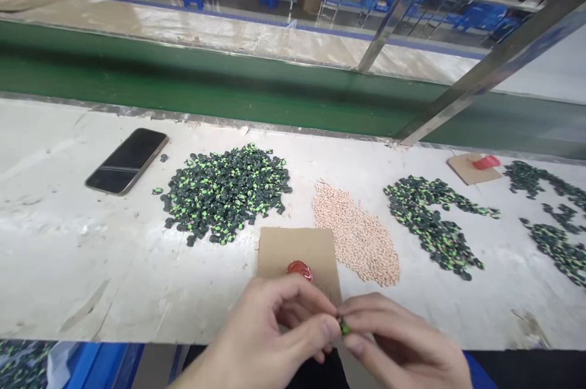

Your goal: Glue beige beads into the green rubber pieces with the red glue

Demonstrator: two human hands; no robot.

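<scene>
Between the fingertips of both hands, at the table's front edge, is a small black-and-green piece, mostly covered by the fingers. My left hand pinches it from the left with thumb and forefinger. From the other side my right hand closes its thumb and fingers on it. Just beyond the hands lies a cardboard square with a glossy red blob on it, partly hidden by my left hand. A heap of black-and-green pieces sits to the left, and a spread of tiny pinkish beads to the right.
A phone lies at the left. More black-and-green pieces spread rightward, near another cardboard piece with a red cap-like item. Behind the table run a green conveyor belt and a slanted metal post.
</scene>
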